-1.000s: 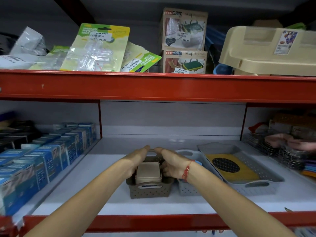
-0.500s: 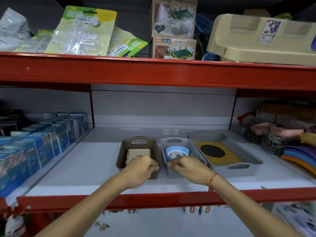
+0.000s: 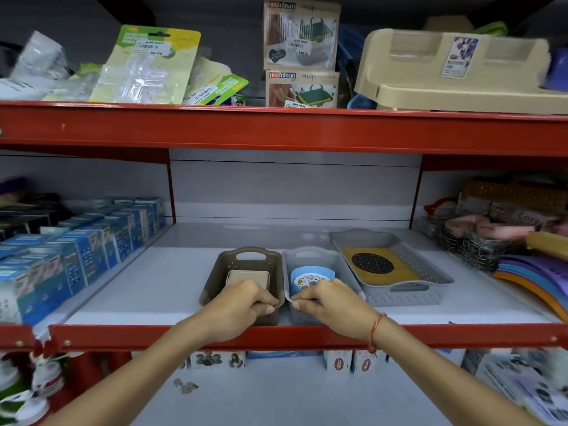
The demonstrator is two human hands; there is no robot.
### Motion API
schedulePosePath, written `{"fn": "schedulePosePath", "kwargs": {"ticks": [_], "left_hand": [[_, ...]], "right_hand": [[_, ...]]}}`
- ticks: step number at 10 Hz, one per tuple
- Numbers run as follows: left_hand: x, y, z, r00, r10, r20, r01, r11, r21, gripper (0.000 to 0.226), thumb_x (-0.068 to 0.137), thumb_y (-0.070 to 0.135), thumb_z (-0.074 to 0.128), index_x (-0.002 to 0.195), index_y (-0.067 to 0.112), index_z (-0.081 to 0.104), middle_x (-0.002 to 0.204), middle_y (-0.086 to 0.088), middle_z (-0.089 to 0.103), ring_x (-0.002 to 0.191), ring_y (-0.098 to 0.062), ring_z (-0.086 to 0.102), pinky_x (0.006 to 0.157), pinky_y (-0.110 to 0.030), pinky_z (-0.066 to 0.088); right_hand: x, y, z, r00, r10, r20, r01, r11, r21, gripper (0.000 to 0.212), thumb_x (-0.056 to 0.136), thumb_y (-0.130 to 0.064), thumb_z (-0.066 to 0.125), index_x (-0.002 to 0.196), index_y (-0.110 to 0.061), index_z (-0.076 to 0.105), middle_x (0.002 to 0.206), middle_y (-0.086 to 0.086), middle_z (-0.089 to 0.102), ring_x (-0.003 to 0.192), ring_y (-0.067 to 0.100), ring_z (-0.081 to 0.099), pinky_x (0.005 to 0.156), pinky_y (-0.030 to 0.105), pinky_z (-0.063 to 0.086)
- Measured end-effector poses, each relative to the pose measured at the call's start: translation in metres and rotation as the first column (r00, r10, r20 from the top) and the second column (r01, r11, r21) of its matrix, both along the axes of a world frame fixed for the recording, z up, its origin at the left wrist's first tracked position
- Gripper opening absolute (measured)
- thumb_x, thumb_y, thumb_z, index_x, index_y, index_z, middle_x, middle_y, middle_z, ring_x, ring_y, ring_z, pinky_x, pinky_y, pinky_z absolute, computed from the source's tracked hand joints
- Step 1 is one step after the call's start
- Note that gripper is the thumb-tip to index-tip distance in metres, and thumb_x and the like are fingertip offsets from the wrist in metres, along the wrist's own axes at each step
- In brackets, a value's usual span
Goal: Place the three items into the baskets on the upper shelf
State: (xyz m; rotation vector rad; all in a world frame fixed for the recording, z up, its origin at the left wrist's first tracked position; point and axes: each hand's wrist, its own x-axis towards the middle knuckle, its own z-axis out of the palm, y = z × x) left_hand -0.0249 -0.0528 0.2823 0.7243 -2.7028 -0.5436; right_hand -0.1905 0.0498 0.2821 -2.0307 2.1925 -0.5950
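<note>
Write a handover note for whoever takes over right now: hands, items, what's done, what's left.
Left hand: closed on the near rim of the brown basket.
Right hand: closed on the near rim of the small grey basket.
Items: beige box lies in the brown basket; blue disc in the small grey basket; yellow pad with a dark mesh oval in the large grey tray, to the right.
Done: all three items sit in baskets on the shelf.
Left: apparently just let go of the two rims; nothing loose is visible.
</note>
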Motion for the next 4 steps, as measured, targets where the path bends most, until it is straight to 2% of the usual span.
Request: {"fn": "schedulePosePath", "kwargs": {"ticks": [1, 2, 3, 4], "left_hand": [[0.001, 0.001, -0.001, 1.0, 0.004, 0.013, -0.004, 1.0, 0.011, 0.03, 0.096, 0.018, 0.054, 0.123, 0.016, 0.066, 0.123, 0.006, 0.068, 0.117, -0.005, 0.058, 0.099, -0.02, 0.046], [0.001, 0.001, -0.002, 1.0, 0.011, 0.025, -0.012, 1.0, 0.013, 0.028, 0.096, 0.018, 0.055, 0.12, 0.015, 0.068, 0.113, 0.006, 0.072, 0.11, -0.007, 0.06, 0.088, -0.016, 0.044], [0.002, 0.007, 0.005, 0.998, 0.037, 0.053, -0.039, 0.998, 0.043, 0.029, 0.097, 0.022, 0.054, 0.122, 0.015, 0.067, 0.112, 0.006, 0.07, 0.11, -0.009, 0.059, 0.09, -0.018, 0.043], [-0.004, 0.017, 0.006, 0.995, 0.095, -0.003, -0.095, 0.995, -0.014, 0.046, 0.099, 0.032, 0.047, 0.141, 0.014, 0.045, 0.143, -0.002, 0.052, 0.135, -0.017, 0.043, 0.109, -0.027, 0.035]], "right_hand": [[0.0, -0.001, -0.001, 1.0, -0.013, -0.005, 0.013, 1.0, 0.013, 0.031, 0.095, -0.035, 0.049, 0.117, -0.023, 0.067, 0.121, -0.002, 0.069, 0.114, 0.014, 0.058, 0.099, 0.032, 0.048], [0.0, 0.002, -0.003, 0.999, -0.011, -0.035, 0.011, 1.0, -0.006, 0.031, 0.095, -0.036, 0.048, 0.115, -0.023, 0.068, 0.117, 0.001, 0.071, 0.11, 0.017, 0.059, 0.096, 0.034, 0.049], [0.005, 0.007, 0.0, 0.999, -0.001, 0.041, 0.002, 1.0, -0.024, 0.033, 0.096, -0.037, 0.046, 0.109, -0.019, 0.071, 0.108, 0.005, 0.073, 0.101, 0.018, 0.063, 0.09, 0.033, 0.05], [-0.012, 0.011, 0.01, 0.982, -0.149, 0.115, 0.17, 0.967, -0.191, 0.039, 0.098, -0.039, 0.04, 0.12, -0.018, 0.064, 0.098, -0.003, 0.073, 0.088, 0.01, 0.066, 0.09, 0.029, 0.05]]}}
